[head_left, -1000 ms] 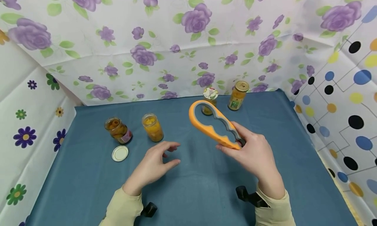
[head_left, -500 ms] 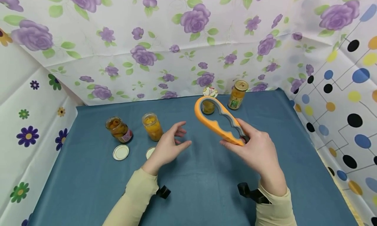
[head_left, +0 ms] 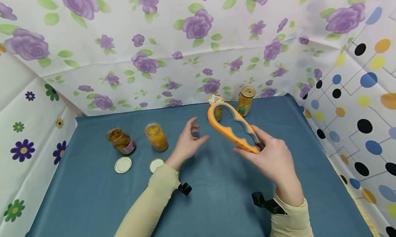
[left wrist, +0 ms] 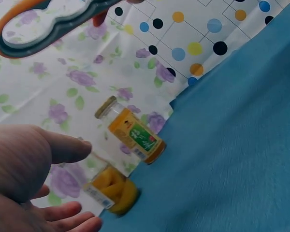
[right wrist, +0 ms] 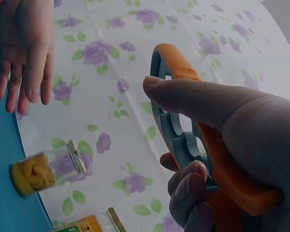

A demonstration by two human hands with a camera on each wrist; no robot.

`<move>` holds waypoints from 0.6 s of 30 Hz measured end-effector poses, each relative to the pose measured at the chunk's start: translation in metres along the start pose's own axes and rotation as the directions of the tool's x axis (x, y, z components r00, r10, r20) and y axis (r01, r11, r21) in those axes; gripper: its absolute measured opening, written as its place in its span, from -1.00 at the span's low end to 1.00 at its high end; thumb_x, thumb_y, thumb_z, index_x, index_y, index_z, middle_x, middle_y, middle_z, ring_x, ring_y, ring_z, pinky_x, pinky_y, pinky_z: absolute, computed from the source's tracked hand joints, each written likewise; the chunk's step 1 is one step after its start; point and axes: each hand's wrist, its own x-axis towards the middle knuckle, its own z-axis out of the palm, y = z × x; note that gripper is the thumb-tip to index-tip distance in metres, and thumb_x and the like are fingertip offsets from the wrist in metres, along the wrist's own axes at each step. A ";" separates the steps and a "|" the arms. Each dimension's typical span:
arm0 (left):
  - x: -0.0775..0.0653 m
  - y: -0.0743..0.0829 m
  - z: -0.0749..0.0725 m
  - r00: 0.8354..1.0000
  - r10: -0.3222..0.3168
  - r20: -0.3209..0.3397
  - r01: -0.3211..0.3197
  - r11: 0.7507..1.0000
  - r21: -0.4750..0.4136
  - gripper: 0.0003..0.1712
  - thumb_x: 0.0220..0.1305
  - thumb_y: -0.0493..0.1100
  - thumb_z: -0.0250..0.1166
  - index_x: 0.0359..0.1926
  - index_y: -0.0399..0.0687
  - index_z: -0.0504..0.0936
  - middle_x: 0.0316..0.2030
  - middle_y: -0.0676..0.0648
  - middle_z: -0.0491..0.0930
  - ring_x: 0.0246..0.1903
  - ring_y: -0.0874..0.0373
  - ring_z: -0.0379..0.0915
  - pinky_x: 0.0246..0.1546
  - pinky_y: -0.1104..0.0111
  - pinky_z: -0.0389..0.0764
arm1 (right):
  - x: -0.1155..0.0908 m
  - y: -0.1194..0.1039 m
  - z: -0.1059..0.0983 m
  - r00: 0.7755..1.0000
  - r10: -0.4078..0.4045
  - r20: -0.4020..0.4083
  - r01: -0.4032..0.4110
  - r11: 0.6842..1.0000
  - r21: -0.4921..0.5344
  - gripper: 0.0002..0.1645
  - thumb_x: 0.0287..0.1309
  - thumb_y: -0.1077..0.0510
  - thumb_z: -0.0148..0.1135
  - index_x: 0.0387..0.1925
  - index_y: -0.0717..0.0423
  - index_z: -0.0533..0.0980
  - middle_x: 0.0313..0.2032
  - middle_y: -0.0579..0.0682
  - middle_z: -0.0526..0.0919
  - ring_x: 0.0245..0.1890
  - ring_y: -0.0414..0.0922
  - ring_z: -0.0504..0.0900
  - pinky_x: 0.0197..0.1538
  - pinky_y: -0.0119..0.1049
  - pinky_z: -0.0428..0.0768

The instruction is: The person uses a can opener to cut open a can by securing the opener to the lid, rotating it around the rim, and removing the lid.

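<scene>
An orange and grey jar opener (head_left: 230,135) is gripped by my right hand (head_left: 273,158), its loop raised above the table and pointing back left. In the right wrist view my thumb lies along its orange side, with fingers curled round the handle. My left hand (head_left: 187,142) reaches forward over the table, holding nothing, thumb apart from the fingers. Beyond it stands a closed jar (left wrist: 117,189) of yellow pieces with a patterned lid, partly behind the opener in the head view. To its right is another closed jar (head_left: 244,104) with a gold lid and green label.
Two open jars stand on the left: a darker one (head_left: 121,140) with a purplish label and one of yellow pieces (head_left: 157,138). Lids lie before them, one white (head_left: 123,165), the other (head_left: 155,164) beside my left sleeve. Flowered cloth (head_left: 173,75) walls the back.
My left hand has moved forward and right, away from the open jars, uncovering a lid on the table. The right hand and jar opener have shifted slightly right.
</scene>
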 end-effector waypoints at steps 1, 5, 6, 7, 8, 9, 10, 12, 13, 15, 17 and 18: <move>0.004 0.001 0.003 1.000 -0.010 -0.008 0.010 1.000 -0.010 0.03 0.42 -0.04 0.50 0.70 0.03 0.09 0.42 -0.20 0.41 0.35 -0.12 0.43 0.27 0.00 0.56 | 0.000 0.001 -0.001 1.000 -0.001 -0.002 0.001 1.000 0.000 -0.05 0.06 -0.49 0.55 0.43 -0.27 0.55 -0.48 -0.20 0.68 -0.61 -0.21 0.56 -0.55 -0.22 0.50; 0.020 0.003 0.014 0.998 -0.039 -0.038 0.038 0.999 -0.027 0.08 0.42 -0.03 0.50 0.72 0.05 0.03 0.47 -0.21 0.34 0.41 -0.11 0.36 0.32 0.01 0.52 | -0.001 0.004 -0.004 1.000 0.004 -0.008 -0.004 1.000 0.001 -0.07 0.07 -0.49 0.55 0.42 -0.30 0.55 -0.51 -0.21 0.66 -0.63 -0.20 0.54 -0.56 -0.22 0.49; 0.024 0.003 0.017 0.998 -0.048 -0.043 0.047 0.999 -0.026 0.10 0.42 -0.03 0.50 0.72 0.06 0.00 0.49 -0.22 0.31 0.43 -0.11 0.33 0.33 0.00 0.50 | -0.002 0.004 -0.005 1.000 0.006 -0.011 -0.006 1.000 0.002 -0.07 0.07 -0.48 0.55 0.42 -0.30 0.55 -0.50 -0.21 0.67 -0.62 -0.20 0.55 -0.56 -0.22 0.49; 0.029 0.003 0.019 0.997 -0.054 -0.048 0.053 0.998 -0.020 0.11 0.42 -0.01 0.51 0.73 0.07 -0.02 0.50 -0.21 0.29 0.45 -0.12 0.31 0.35 -0.01 0.49 | -0.002 0.005 -0.005 1.000 0.007 -0.012 -0.007 1.000 0.002 -0.07 0.07 -0.48 0.55 0.42 -0.30 0.55 -0.51 -0.21 0.66 -0.63 -0.20 0.54 -0.56 -0.22 0.49; 0.033 0.002 0.022 0.997 -0.059 -0.053 0.058 0.998 -0.014 0.13 0.41 0.01 0.51 0.73 0.08 -0.03 0.52 -0.21 0.27 0.47 -0.12 0.29 0.36 -0.02 0.48 | -0.002 0.005 -0.006 1.000 0.008 -0.014 -0.008 1.000 0.002 -0.08 0.07 -0.48 0.55 0.42 -0.31 0.55 -0.51 -0.21 0.66 -0.63 -0.20 0.54 -0.56 -0.22 0.49; 0.038 0.001 0.024 0.996 -0.063 -0.059 0.063 0.998 -0.010 0.14 0.41 0.02 0.51 0.73 0.09 -0.04 0.54 -0.21 0.25 0.49 -0.12 0.27 0.38 -0.02 0.46 | -0.003 0.005 -0.006 1.000 0.009 -0.015 -0.009 1.000 0.001 -0.08 0.07 -0.48 0.55 0.42 -0.31 0.55 -0.50 -0.21 0.67 -0.62 -0.20 0.54 -0.56 -0.22 0.49; 0.043 -0.001 0.027 0.996 -0.068 -0.065 0.068 0.998 -0.007 0.15 0.40 0.04 0.51 0.74 0.10 -0.05 0.56 -0.19 0.22 0.51 -0.12 0.24 0.40 -0.02 0.44 | -0.003 0.006 -0.007 1.000 0.008 -0.017 -0.008 1.000 0.002 -0.08 0.07 -0.47 0.55 0.42 -0.31 0.55 -0.49 -0.21 0.68 -0.62 -0.20 0.55 -0.56 -0.22 0.49; 0.053 -0.004 0.032 0.995 -0.070 -0.076 0.068 0.997 -0.021 0.18 0.37 0.07 0.53 0.74 0.11 -0.05 0.60 -0.19 0.17 0.55 -0.11 0.18 0.44 -0.03 0.40 | -0.003 0.006 -0.007 1.000 0.009 -0.020 -0.009 1.000 0.002 -0.08 0.07 -0.48 0.55 0.43 -0.32 0.54 -0.49 -0.20 0.68 -0.62 -0.20 0.55 -0.56 -0.22 0.49; 0.058 -0.005 0.034 0.994 -0.069 -0.084 0.067 0.997 -0.027 0.19 0.36 0.09 0.54 0.74 0.12 -0.05 0.61 -0.18 0.15 0.56 -0.10 0.16 0.45 -0.02 0.38 | -0.002 0.007 -0.008 1.000 0.008 -0.021 -0.008 1.000 0.000 -0.08 0.07 -0.48 0.55 0.43 -0.32 0.54 -0.49 -0.20 0.67 -0.62 -0.20 0.54 -0.57 -0.22 0.49; 0.069 -0.008 0.040 0.993 -0.068 -0.102 0.063 0.997 -0.050 0.21 0.34 0.09 0.56 0.74 0.11 -0.05 0.62 -0.19 0.13 0.58 -0.10 0.12 0.47 -0.02 0.35 | -0.002 0.007 -0.008 1.000 0.007 -0.025 -0.007 1.000 0.001 -0.06 0.07 -0.48 0.55 0.43 -0.31 0.54 -0.47 -0.20 0.69 -0.62 -0.20 0.55 -0.56 -0.22 0.50; 0.078 -0.011 0.045 0.991 -0.066 -0.119 0.057 0.995 -0.077 0.21 0.33 0.08 0.56 0.73 0.10 -0.04 0.63 -0.19 0.12 0.60 -0.10 0.09 0.49 -0.03 0.33 | -0.002 0.007 -0.008 1.000 0.006 -0.030 -0.006 1.000 -0.002 -0.05 0.07 -0.47 0.56 0.44 -0.29 0.54 -0.47 -0.20 0.69 -0.61 -0.20 0.55 -0.56 -0.22 0.50; 0.082 -0.011 0.047 0.990 -0.065 -0.127 0.055 0.995 -0.085 0.21 0.33 0.08 0.56 0.73 0.10 -0.04 0.63 -0.19 0.12 0.60 -0.10 0.08 0.48 -0.04 0.33 | -0.002 0.007 -0.009 1.000 0.007 -0.030 -0.007 1.000 -0.004 -0.05 0.06 -0.47 0.57 0.44 -0.28 0.54 -0.47 -0.20 0.69 -0.61 -0.20 0.55 -0.55 -0.22 0.50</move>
